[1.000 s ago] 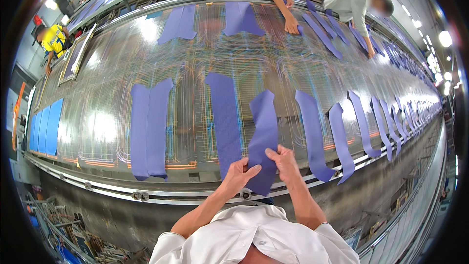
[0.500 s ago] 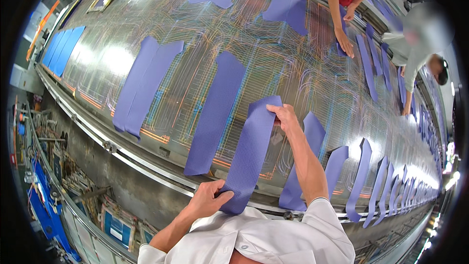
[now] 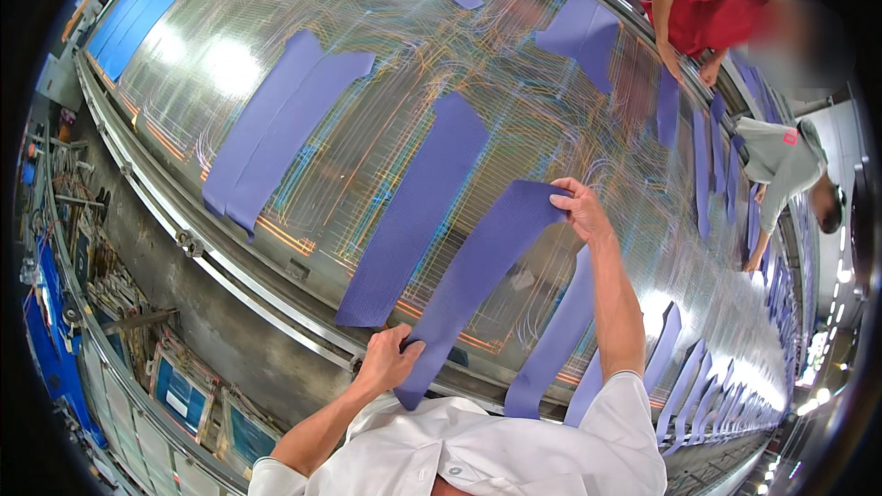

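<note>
Between my hands stretches a long purple fabric panel (image 3: 482,266), its far end bending a little over the table. My right hand (image 3: 581,208) pinches the far right corner between thumb and fingers. At the near end, beside the table's front edge, my left hand (image 3: 390,360) grips the panel's left side with the thumb on top. Just left of it a similar purple panel (image 3: 418,211) lies flat on the shiny printing table (image 3: 358,165), which is marked with many coloured lines. Farther left lies a wider purple piece (image 3: 276,129) with a notched far end.
Blue sheets (image 3: 138,28) lie at the table's far left. A metal rail (image 3: 239,276) runs along the near edge, with framed screens (image 3: 179,386) below. More purple panels (image 3: 551,340) line the right. Across the table work a person in red (image 3: 703,5) and one in grey (image 3: 776,156).
My view has shifted. My right hand has moved the panel's far end rightward, and the panel now bends more. The person in red has drawn their arms back toward the far edge.
</note>
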`<state>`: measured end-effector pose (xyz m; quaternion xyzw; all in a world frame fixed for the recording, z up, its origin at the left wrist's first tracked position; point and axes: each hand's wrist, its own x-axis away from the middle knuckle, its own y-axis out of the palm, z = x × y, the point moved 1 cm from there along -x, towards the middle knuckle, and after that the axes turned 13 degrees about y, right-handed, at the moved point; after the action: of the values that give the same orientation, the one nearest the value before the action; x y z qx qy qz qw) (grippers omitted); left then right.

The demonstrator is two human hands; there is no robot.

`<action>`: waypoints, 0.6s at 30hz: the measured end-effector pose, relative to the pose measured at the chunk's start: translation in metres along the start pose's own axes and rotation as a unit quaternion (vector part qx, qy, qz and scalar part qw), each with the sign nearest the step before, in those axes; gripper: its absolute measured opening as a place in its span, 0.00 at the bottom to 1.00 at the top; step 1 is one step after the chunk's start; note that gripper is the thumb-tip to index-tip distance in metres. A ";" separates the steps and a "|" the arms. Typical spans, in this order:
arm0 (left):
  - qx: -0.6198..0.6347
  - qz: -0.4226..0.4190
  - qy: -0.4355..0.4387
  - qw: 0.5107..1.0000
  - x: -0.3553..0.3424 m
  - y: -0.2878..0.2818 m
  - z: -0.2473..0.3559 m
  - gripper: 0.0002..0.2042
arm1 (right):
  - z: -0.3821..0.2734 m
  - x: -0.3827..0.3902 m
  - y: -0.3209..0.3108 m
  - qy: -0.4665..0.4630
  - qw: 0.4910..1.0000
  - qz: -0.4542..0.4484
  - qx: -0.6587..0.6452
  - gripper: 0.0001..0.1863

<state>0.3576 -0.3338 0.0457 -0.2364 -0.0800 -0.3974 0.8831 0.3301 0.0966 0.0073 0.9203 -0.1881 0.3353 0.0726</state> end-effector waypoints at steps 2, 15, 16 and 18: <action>-0.008 0.015 -0.016 1.000 0.000 0.002 -0.007 0.10 | -0.020 0.000 0.009 0.020 0.991 0.015 0.133 0.15; 0.035 0.048 -0.024 0.998 0.012 0.010 -0.005 0.09 | -0.033 -0.038 0.049 -0.125 0.886 0.028 0.446 0.07; 0.043 0.053 -0.036 0.997 0.013 0.009 -0.005 0.09 | -0.039 -0.036 0.049 -0.120 0.897 0.021 0.426 0.06; 0.046 0.079 -0.040 0.995 0.014 0.009 -0.006 0.08 | -0.057 -0.031 0.050 -0.100 0.918 0.010 0.384 0.05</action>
<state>0.3733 -0.3406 0.0418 -0.2167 -0.1150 -0.3123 0.9178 0.2552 0.0747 0.0315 0.9040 -0.0605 0.2887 -0.3093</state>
